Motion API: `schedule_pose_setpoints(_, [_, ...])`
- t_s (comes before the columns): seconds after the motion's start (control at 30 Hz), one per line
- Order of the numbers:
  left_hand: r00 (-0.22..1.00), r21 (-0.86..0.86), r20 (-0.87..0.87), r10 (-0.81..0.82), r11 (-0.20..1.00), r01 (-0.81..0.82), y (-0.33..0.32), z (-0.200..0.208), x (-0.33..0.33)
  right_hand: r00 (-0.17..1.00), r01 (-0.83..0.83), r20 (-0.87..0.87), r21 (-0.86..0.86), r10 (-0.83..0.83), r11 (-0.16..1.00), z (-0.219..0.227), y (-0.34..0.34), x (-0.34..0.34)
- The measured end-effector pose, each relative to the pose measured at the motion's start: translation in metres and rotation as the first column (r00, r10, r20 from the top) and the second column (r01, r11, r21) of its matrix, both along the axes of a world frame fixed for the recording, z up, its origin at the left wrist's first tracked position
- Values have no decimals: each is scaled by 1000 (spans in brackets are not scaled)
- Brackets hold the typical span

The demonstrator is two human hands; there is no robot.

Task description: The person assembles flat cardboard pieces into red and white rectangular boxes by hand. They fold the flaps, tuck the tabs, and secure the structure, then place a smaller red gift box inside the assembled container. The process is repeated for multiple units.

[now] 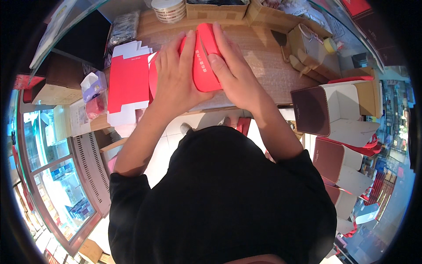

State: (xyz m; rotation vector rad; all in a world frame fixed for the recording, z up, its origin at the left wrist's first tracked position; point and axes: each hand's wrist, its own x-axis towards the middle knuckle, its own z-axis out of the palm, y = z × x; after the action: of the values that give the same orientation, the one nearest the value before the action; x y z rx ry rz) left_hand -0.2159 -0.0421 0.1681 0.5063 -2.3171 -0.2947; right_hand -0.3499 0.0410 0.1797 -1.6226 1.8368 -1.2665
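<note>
A red folded-card box with pale printing stands tilted between my two hands over the near part of the wooden table. My left hand grips its left side, with the fingers over the far end and the thumb along the lower edge. On the other side my right hand presses the right panel, thumb on the front face and fingers along the edge. A narrow gap shows between two of the box's panels. Flat red and white box blanks lie in a stack just left of my left hand.
Ribbon rolls and cardboard boxes line the table's far edge. At right are a brush, a cardboard carton and brown open boxes. A purple tissue pack sits left. A glass showcase stands lower left.
</note>
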Motion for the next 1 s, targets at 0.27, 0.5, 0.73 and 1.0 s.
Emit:
schedule_pose_setpoints(0.27, [999,57,-53,-1,998,4,3,0,-4,972,1,236,-55,12,998,0,-5,-2])
schedule_pose_setpoints(0.5, [998,76,-56,7,997,-2,4,-4,-3,983,-44,179,26,38,999,5,-2,-5])
schedule_pose_setpoints(0.73, [998,43,-53,22,999,-20,6,-3,-6,978,36,204,12,-38,999,3,-7,0])
schedule_pose_setpoints(1.0, [1000,65,-7,9,998,-9,-1,0,-1,909,-121,402,7,108,993,4,-1,-9])
